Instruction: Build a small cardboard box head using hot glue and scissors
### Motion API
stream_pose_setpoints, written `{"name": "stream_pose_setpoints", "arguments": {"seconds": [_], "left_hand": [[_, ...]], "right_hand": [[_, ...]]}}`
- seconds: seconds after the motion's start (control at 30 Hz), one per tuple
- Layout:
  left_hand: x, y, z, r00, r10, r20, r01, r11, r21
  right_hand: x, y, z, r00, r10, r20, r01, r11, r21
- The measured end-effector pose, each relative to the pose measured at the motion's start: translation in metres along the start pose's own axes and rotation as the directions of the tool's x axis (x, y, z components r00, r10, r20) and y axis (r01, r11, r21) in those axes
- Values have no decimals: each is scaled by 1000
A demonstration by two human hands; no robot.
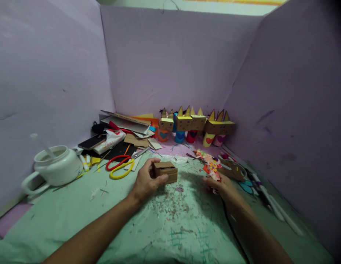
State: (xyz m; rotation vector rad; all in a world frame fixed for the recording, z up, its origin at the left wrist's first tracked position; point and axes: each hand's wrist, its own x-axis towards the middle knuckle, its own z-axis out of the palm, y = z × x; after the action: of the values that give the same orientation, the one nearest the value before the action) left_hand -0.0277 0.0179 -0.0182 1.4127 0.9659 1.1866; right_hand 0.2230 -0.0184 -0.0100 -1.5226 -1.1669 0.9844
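My left hand (pixel 149 179) is closed round a small brown cardboard box (pixel 169 173), held just above the middle of the table with the thumb along its front. The box's top edge shows a dark gap. In my right hand (pixel 221 185) is a flower-patterned glue gun (pixel 210 163), its tip toward the back left. A black cord (pixel 231 223) runs from below that hand to the front edge. The glue gun and the box are apart. Behind the hands stand several cardboard-headed figures (pixel 184 124) with pointed ears and coloured tube bodies bearing hearts.
Red-and-yellow scissors (pixel 123 165) lie left of my left hand. A white enamel pot (pixel 56 165) stands at the far left, near a phone (pixel 92 141) and stacked cardboard (pixel 129 123). Pens (pixel 265 194) line the right wall. Scraps litter the green cloth (pixel 118 223); lilac panels (pixel 173 55) enclose three sides.
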Motion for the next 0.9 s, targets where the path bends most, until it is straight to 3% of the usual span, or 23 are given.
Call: {"name": "stream_pose_setpoints", "arguments": {"seconds": [0.13,0.27,0.47,0.63,0.9], "left_hand": [[0,0,0,999,24,-32,-22,997,79],[-1,2,2,996,46,-74,-30,980,195],[-3,6,4,987,94,-134,-40,932,360],[-3,8,5,980,137,-142,-46,857,514],[-5,6,10,978,186,-95,-104,830,548]], "right_hand": [[-16,-7,5,989,-76,128,35,954,299],[-27,-7,11,973,-116,201,28,918,395],[-35,7,21,937,-230,262,183,964,191],[-38,1,29,908,-309,282,282,950,133],[-35,6,29,870,-366,331,366,928,64]]}}
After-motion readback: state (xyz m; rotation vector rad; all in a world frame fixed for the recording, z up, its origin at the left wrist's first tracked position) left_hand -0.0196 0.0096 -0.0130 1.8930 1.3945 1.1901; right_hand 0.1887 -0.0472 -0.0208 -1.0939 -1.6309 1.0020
